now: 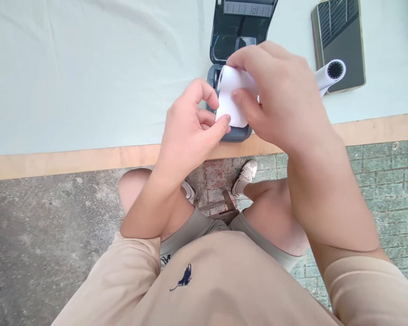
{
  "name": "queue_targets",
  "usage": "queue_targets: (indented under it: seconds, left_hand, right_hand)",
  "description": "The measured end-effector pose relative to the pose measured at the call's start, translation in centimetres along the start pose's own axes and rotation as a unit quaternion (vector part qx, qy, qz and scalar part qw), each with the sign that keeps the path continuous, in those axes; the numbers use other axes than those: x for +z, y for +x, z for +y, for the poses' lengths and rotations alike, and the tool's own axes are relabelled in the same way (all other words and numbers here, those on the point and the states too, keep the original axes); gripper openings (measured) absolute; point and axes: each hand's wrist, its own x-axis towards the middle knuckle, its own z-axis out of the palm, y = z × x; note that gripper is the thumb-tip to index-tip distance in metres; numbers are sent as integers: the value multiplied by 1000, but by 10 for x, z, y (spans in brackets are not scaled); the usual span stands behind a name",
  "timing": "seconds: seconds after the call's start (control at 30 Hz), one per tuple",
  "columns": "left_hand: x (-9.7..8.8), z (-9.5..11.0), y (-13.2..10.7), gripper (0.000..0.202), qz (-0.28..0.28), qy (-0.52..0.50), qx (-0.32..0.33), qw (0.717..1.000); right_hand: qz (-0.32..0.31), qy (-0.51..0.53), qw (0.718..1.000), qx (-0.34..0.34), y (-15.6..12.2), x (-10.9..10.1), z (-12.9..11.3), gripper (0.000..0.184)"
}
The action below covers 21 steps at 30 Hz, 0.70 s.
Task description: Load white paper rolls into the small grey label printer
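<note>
At the near side of the pale-covered tabletop (88,90), with 12 o'clock pointing away from the person, a white paper roll (238,79) sits over the body of a dark device (240,135). The lid (241,27) stands raised at 12 o'clock from that body. The roll's long axis runs roughly from 9 to 3, its cored end facing 9, and its loose end (234,115) drops toward 6. From the right hand (282,90) the roll lies at about 9 o'clock; from the left hand (190,120), at about 2. The right hand is the nearer, being on the roll itself. Its grip is bent round the paper, fingers over the far side and thumb pressing the near face. The left grip is almost closed, thumb and fingertips seeming to pinch the sheet's lower corner, index finger curled beside its edge. Whether the roll touches the device's inside cannot be told. At 3 o'clock, past the right hand, a second roll (323,78) lies beside a glossy slab (347,50).
</note>
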Motion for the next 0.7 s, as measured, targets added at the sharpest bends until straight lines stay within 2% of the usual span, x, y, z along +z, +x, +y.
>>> queue_targets:
  seconds: [0.13,0.3,0.47,0.7]
  left_hand:
    - [-2,-2,0,12,-7,32,1,999]
    - [-8,-3,4,13,12,79,9,997]
    - [-14,-10,12,15,65,68,27,995]
    - [-14,-17,15,15,66,66,34,995]
  right_hand:
    - [-29,-32,999,19,9,2,-2,35]
    - [-16,-32,999,37,11,5,0,32]
    - [-43,-28,998,41,11,4,2,29]
    - [-71,-92,993,28,12,-3,0,17]
